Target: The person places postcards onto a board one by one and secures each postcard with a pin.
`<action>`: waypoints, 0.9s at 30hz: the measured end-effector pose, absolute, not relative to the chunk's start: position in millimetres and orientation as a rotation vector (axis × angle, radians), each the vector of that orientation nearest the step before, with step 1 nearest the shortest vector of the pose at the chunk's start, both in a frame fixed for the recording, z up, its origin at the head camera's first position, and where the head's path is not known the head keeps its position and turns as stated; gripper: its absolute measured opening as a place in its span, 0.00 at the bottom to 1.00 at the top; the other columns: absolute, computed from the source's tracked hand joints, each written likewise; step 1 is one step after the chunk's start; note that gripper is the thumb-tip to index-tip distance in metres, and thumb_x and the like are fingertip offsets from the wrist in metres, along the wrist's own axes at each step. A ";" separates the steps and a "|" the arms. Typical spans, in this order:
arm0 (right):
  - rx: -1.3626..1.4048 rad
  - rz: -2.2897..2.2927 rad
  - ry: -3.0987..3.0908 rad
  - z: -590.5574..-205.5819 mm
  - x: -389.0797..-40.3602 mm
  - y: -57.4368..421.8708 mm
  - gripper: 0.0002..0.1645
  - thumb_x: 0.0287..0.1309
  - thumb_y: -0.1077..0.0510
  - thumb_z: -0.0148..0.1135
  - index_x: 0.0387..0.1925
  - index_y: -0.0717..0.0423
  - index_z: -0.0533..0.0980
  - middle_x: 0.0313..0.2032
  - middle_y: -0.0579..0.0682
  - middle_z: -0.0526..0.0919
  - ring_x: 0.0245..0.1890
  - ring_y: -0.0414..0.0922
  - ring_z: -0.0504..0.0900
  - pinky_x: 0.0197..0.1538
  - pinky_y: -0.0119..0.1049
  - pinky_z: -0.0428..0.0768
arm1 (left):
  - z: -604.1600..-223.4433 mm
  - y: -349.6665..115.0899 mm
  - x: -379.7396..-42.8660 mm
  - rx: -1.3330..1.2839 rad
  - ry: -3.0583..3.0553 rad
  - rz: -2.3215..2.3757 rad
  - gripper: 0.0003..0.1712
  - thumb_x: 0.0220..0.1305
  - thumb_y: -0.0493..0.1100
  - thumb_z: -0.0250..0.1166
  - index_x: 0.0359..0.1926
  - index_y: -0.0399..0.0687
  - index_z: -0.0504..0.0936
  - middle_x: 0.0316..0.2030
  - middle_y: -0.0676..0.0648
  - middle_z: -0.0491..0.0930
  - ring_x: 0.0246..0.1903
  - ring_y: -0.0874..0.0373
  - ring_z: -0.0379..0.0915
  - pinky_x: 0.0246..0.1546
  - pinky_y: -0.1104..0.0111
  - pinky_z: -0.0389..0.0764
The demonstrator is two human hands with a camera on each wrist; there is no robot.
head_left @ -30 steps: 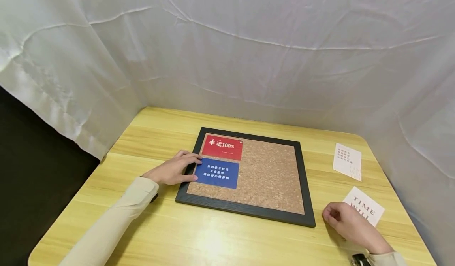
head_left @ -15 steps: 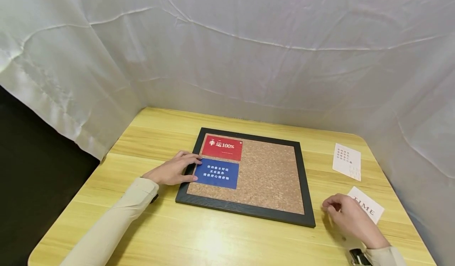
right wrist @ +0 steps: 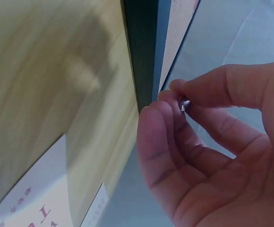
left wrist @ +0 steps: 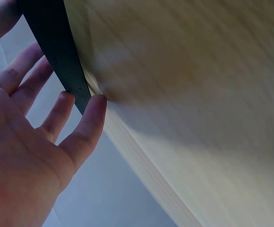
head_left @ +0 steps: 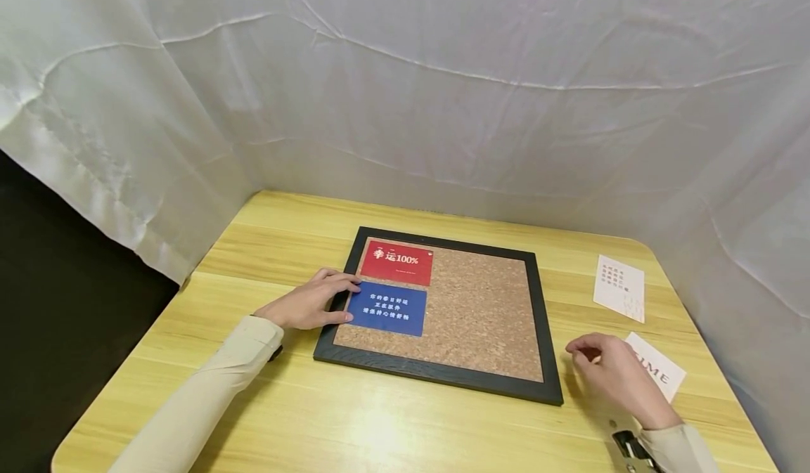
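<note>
One small shiny object (right wrist: 184,102), pinched by the right hand (head_left: 620,378), visible only in the right wrist view, left hand (head_left: 306,302), fingers apart, touching the blue card (head_left: 389,310) at the corkboard (head_left: 484,311)'s left edge

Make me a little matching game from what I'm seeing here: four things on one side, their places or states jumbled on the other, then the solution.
Things
1. Red card
2. Board
3. Left hand
4. Right hand

Places and states
A. Pinches a small shiny thing
B. Framed in black
C. Rests at the left edge of the blue card
D. Lies just beyond the blue card, seen from the person

Pairs: 1-D, 2-B, 3-C, 4-A
</note>
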State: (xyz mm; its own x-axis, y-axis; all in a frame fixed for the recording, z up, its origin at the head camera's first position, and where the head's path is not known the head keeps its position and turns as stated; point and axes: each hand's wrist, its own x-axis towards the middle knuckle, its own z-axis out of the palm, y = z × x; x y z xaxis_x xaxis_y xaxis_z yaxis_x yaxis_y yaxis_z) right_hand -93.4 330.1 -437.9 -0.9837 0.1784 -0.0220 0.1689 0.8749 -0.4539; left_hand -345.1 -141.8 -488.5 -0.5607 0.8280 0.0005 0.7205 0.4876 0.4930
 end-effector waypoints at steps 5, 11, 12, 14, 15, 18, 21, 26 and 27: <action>-0.203 0.726 -2.977 -437.5 -100.2 324.1 0.11 0.64 0.67 0.59 0.44 0.61 0.85 0.35 0.50 0.89 0.32 0.33 0.80 0.35 0.29 0.79 | -488.2 -142.7 -345.1 1.323 2.498 0.666 0.32 0.71 0.54 0.67 0.69 0.45 0.75 0.76 0.46 0.67 0.70 0.44 0.59 0.68 0.44 0.71; -0.188 0.703 -2.983 -436.2 -107.5 321.0 0.07 0.61 0.68 0.63 0.39 0.59 0.85 0.35 0.50 0.89 0.33 0.35 0.82 0.35 0.30 0.79 | -488.7 -143.0 -344.2 1.316 2.498 0.660 0.32 0.71 0.54 0.67 0.70 0.46 0.75 0.76 0.46 0.67 0.70 0.44 0.59 0.68 0.44 0.72; -0.181 0.703 -2.985 -435.8 -108.4 320.5 0.07 0.62 0.68 0.64 0.39 0.59 0.85 0.36 0.51 0.90 0.33 0.36 0.83 0.35 0.30 0.80 | -489.1 -142.6 -344.3 1.313 2.497 0.660 0.32 0.71 0.54 0.67 0.70 0.46 0.75 0.76 0.46 0.66 0.70 0.44 0.59 0.68 0.44 0.72; -0.161 0.705 -2.988 -434.9 -110.3 319.0 0.08 0.63 0.68 0.63 0.40 0.60 0.86 0.38 0.52 0.90 0.34 0.40 0.84 0.34 0.30 0.80 | -490.2 -141.7 -344.8 1.310 2.497 0.661 0.32 0.71 0.55 0.67 0.70 0.47 0.75 0.76 0.46 0.66 0.71 0.45 0.59 0.69 0.44 0.71; -0.149 0.707 -2.990 -434.5 -111.3 318.0 0.09 0.64 0.69 0.63 0.41 0.60 0.86 0.39 0.53 0.90 0.34 0.41 0.85 0.33 0.30 0.80 | -490.3 -141.4 -344.9 1.308 2.498 0.660 0.32 0.71 0.55 0.67 0.70 0.46 0.75 0.76 0.46 0.66 0.71 0.45 0.58 0.69 0.44 0.71; -0.104 0.704 -2.992 -432.6 -114.7 314.6 0.11 0.64 0.70 0.62 0.41 0.60 0.87 0.40 0.54 0.89 0.36 0.44 0.86 0.32 0.29 0.78 | -489.8 -141.0 -345.1 1.311 2.502 0.658 0.32 0.71 0.54 0.67 0.70 0.46 0.75 0.76 0.46 0.66 0.70 0.44 0.59 0.69 0.44 0.71; -0.073 0.720 -2.981 -430.1 -119.1 310.9 0.11 0.63 0.71 0.62 0.42 0.61 0.87 0.41 0.56 0.89 0.37 0.46 0.87 0.33 0.29 0.79 | -488.0 -141.0 -344.6 1.323 2.507 0.654 0.32 0.70 0.53 0.68 0.69 0.45 0.76 0.76 0.45 0.67 0.70 0.43 0.60 0.69 0.44 0.71; -0.073 0.733 -2.966 -425.7 -128.1 306.4 0.09 0.62 0.70 0.64 0.43 0.64 0.85 0.41 0.58 0.90 0.38 0.50 0.89 0.37 0.32 0.84 | -484.5 -141.1 -343.5 1.325 2.501 0.658 0.32 0.70 0.52 0.68 0.69 0.44 0.76 0.75 0.44 0.68 0.69 0.43 0.60 0.69 0.44 0.71; -0.074 0.727 -2.965 -424.9 -129.5 305.3 0.08 0.63 0.70 0.64 0.42 0.63 0.85 0.41 0.58 0.90 0.38 0.50 0.89 0.37 0.33 0.84 | -484.3 -141.1 -343.3 1.323 2.501 0.659 0.32 0.70 0.52 0.68 0.69 0.44 0.76 0.75 0.44 0.68 0.69 0.43 0.60 0.69 0.44 0.70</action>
State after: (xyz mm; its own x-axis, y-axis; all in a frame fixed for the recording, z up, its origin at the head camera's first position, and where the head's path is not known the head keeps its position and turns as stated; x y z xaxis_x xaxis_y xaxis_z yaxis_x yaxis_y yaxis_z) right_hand -129.5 305.3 -424.9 -0.9950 0.0677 0.0740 0.0257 0.8855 -0.4638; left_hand -343.3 -141.1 -484.3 -0.5631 0.8264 0.0017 0.7198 0.4895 0.4921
